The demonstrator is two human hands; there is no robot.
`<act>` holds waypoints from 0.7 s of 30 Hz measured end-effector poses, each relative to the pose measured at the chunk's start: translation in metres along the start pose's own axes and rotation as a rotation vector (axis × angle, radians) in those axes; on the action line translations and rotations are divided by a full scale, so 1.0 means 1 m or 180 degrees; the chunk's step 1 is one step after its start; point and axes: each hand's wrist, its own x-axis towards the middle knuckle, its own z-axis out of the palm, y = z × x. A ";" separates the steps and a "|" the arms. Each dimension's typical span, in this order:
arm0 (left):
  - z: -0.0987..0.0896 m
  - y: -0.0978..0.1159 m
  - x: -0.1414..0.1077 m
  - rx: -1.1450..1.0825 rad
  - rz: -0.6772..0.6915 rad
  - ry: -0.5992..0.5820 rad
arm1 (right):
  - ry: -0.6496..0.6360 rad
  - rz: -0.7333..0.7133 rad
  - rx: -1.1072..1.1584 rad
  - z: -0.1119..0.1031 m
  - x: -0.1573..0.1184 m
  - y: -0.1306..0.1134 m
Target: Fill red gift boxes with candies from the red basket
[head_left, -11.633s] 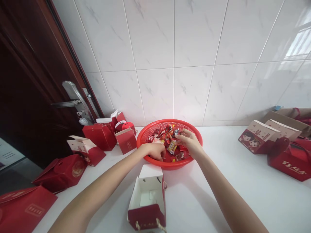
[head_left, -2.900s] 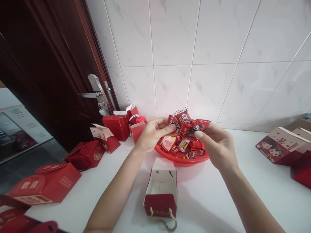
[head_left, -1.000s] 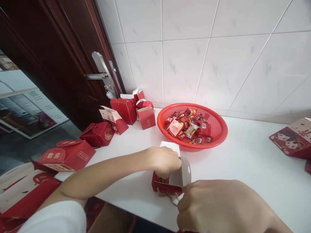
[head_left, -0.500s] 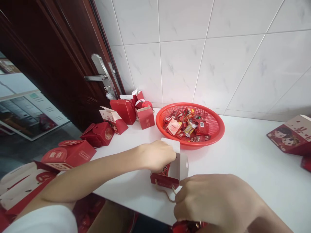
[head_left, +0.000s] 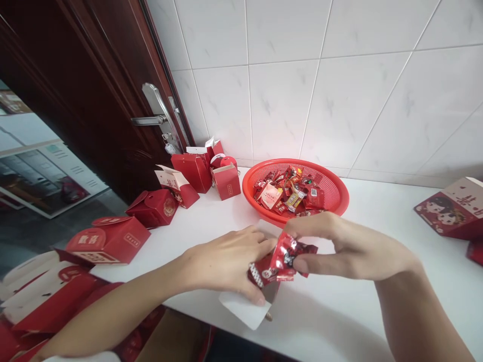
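Observation:
My left hand (head_left: 226,261) is wrapped over a small red and white paper candy box (head_left: 245,306), its thumb along the near flap and its fingers across the far side. The box stands on the white table with its flaps raised, largely covered by my hands. Between the thumb and fingers of my right hand (head_left: 339,246) are red-wrapped candies (head_left: 287,256), held over the box opening; how many I cannot tell. Just behind the hands sits a red plastic basket (head_left: 341,201) with many wrapped candies (head_left: 292,193) in it.
Several red gift boxes (head_left: 156,208) line the left side of the white table (head_left: 358,311). Opened boxes (head_left: 41,291) are stacked at the lower left, near a cardboard carton (head_left: 169,337). Another printed box (head_left: 449,206) stands at the right. Behind are a tiled wall and a dark door.
My right hand has risen from the near table edge to the box, bringing red candies. My left hand has moved from inside the box to around it, and the box's near flap now hangs outward.

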 end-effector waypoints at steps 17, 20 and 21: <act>0.010 0.000 0.007 -0.0439 0.0514 0.0162 | -0.0552 0.0035 -0.0219 0.001 0.005 0.008; 0.012 0.003 0.007 -0.0265 0.0291 0.0106 | -0.0791 0.0341 -0.0577 0.005 0.004 0.008; 0.013 0.003 0.007 -0.0244 0.0258 0.0100 | -0.0787 0.0413 -0.0670 0.007 0.004 0.007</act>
